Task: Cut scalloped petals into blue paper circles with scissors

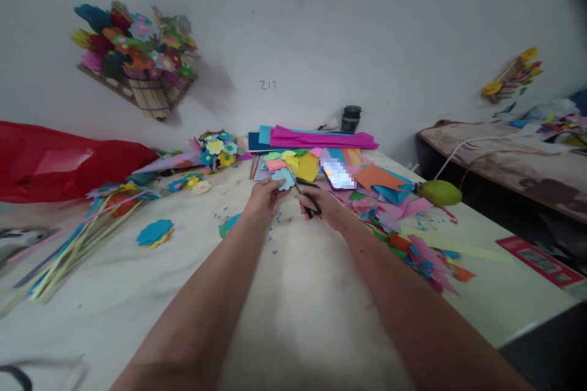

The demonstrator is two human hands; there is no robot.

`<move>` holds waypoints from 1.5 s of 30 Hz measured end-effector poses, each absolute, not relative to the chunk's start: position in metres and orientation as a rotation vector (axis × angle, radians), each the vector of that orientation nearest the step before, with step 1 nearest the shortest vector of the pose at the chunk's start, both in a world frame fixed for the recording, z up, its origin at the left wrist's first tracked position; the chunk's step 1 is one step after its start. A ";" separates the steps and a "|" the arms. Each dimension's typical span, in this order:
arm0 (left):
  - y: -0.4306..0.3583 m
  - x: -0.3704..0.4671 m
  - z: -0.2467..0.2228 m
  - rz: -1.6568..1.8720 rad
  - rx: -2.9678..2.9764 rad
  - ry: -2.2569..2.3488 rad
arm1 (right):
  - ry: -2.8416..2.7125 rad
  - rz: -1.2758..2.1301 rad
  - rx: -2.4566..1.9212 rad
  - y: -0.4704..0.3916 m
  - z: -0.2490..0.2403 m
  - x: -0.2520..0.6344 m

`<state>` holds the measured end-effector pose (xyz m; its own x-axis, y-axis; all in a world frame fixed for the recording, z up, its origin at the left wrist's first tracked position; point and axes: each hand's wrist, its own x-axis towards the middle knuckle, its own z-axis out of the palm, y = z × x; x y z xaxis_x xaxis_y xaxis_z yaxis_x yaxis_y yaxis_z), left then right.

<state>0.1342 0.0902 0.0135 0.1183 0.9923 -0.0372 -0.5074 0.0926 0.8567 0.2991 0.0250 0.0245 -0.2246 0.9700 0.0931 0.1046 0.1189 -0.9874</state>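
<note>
Trimming a paper-like flower over a table (312,281), viewed from the head. The left hand (263,194) pinches a light-blue scalloped flower (285,180) by its near edge; the right hand (322,203) grips black-handled scissors (317,204), whose blades point away from the wearer, just beside the flower's right edge. Small blue clippings (275,252) lie between the forearms, and a darker blue scalloped piece (154,231) rests to the left, over a yellow one. The step in hand appears to be shaping the petal outline; whether the blades touch the material cannot be told at this blur. The next cut would call for turning the flower with the left hand, its fingertips clear of the blades.
</note>
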 end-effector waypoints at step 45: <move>0.024 0.101 0.033 1.547 0.651 0.839 | -1.465 1.446 -0.993 0.006 0.027 0.257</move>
